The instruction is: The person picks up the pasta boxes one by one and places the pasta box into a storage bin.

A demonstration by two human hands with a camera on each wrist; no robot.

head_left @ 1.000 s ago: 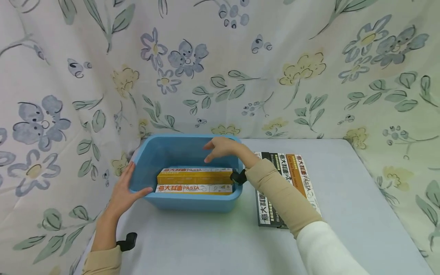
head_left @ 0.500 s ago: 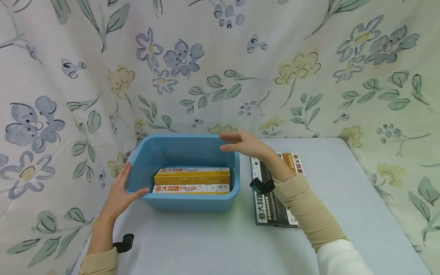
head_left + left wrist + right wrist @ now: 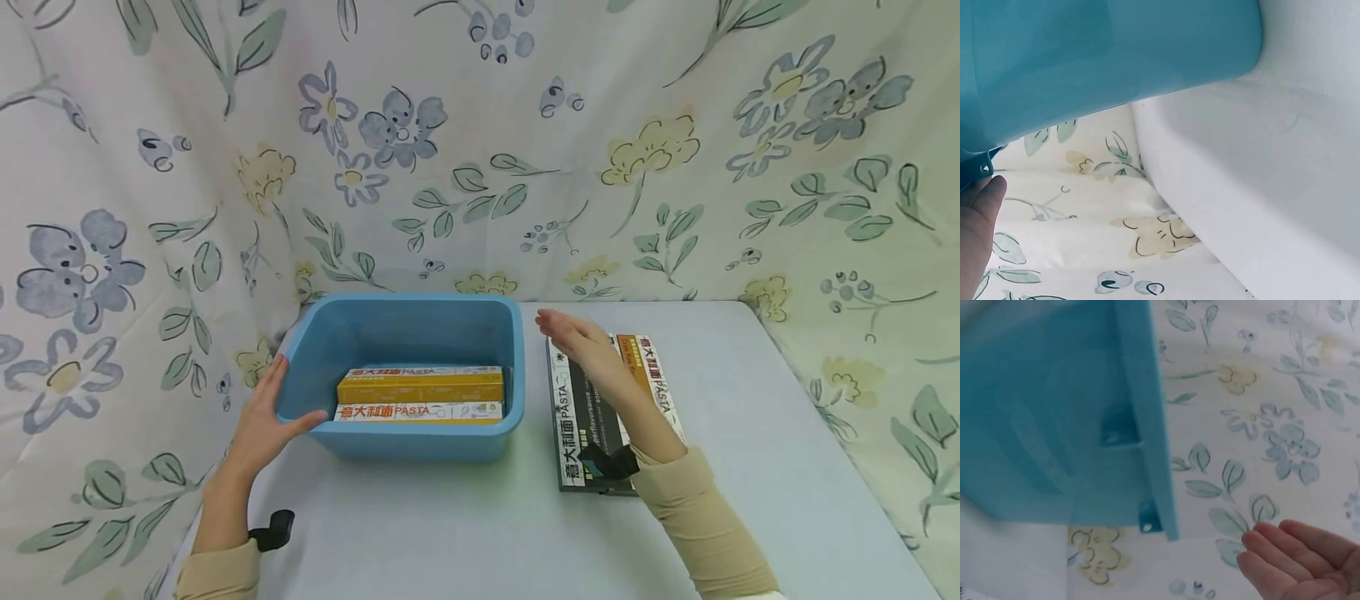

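Note:
A blue plastic bin [image 3: 420, 446] stands on the table in the head view. Two yellow and white pasta boxes [image 3: 420, 390] lie inside it, one in front of the other. My left hand [image 3: 261, 425] holds the bin's front left corner, thumb over the front rim and fingers along the left side. In the left wrist view, fingers [image 3: 988, 200] touch the underside of the rim. My right hand [image 3: 588, 350] hovers right of the bin with nothing in it, its fingers extended. Below it lie a black pasta box [image 3: 567, 417] and an orange and white pasta box [image 3: 652, 375], partly hidden by the arm.
A white table [image 3: 765, 467] extends right of the boxes and in front of the bin. Floral cloth [image 3: 480, 150] hangs behind the table and along both sides. The bin's right rim [image 3: 1147, 425] shows two small tabs in the right wrist view.
My right hand has moved right, from above the bin's inside across its right rim to above the boxes on the table. The left hand stays at the bin's corner.

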